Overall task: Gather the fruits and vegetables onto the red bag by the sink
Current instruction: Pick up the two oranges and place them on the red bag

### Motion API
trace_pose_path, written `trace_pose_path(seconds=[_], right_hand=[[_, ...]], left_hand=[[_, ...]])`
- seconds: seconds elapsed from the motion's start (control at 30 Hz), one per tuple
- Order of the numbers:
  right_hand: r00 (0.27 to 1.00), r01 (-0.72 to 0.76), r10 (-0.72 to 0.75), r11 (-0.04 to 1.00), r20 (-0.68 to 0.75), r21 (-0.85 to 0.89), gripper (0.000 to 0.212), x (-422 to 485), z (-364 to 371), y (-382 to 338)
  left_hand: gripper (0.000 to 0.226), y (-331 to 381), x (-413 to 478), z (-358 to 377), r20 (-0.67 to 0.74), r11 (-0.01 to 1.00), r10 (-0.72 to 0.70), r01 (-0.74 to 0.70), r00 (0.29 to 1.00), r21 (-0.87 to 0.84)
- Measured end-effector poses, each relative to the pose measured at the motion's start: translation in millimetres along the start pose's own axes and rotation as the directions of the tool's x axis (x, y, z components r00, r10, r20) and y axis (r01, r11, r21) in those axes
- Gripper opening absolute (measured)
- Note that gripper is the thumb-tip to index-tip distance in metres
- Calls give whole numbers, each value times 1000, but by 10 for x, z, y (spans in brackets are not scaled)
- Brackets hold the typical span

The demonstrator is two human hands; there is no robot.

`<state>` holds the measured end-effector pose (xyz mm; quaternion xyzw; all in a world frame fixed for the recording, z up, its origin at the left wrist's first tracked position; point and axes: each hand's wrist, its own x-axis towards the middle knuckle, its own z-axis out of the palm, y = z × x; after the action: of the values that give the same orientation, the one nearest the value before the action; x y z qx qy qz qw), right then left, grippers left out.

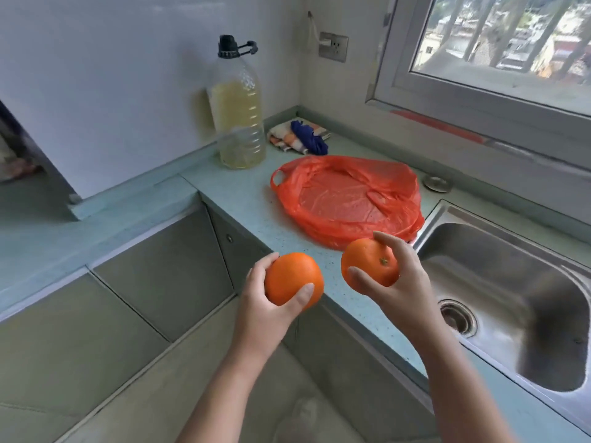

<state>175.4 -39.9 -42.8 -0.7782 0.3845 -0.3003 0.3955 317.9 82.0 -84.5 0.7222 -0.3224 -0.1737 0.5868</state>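
A red plastic bag (345, 199) lies flat on the pale blue counter, just left of the steel sink (511, 282). Nothing rests on it. My left hand (265, 311) grips one orange (292, 278) above the counter's front edge. My right hand (406, 282) holds a second orange (367, 260), stem facing me, right in front of the bag's near edge. Both oranges are in the air, close together.
A large plastic bottle (238, 113) of yellowish liquid stands by the wall behind the bag. Folded cloths and a blue rag (300, 137) lie in the corner. A small metal lid (437, 183) sits behind the sink. A window is at upper right.
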Motion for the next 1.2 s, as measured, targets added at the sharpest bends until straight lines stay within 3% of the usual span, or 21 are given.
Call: trace_pose_path(seconds=[0.37, 0.7, 1.2], right_hand=[[997, -18, 21, 999, -73, 47, 55, 1636, 233, 50], [978, -132, 128, 991, -163, -15, 57, 2260, 370, 270], [867, -372, 325, 926, -377, -58, 63, 3302, 991, 633]], left_hand=[[76, 109, 1769, 185, 116, 994, 3, -16, 993, 109], [77, -71, 2646, 459, 246, 995, 2, -27, 969, 101], [77, -602, 4373, 1004, 560, 970, 66, -184, 826, 158]])
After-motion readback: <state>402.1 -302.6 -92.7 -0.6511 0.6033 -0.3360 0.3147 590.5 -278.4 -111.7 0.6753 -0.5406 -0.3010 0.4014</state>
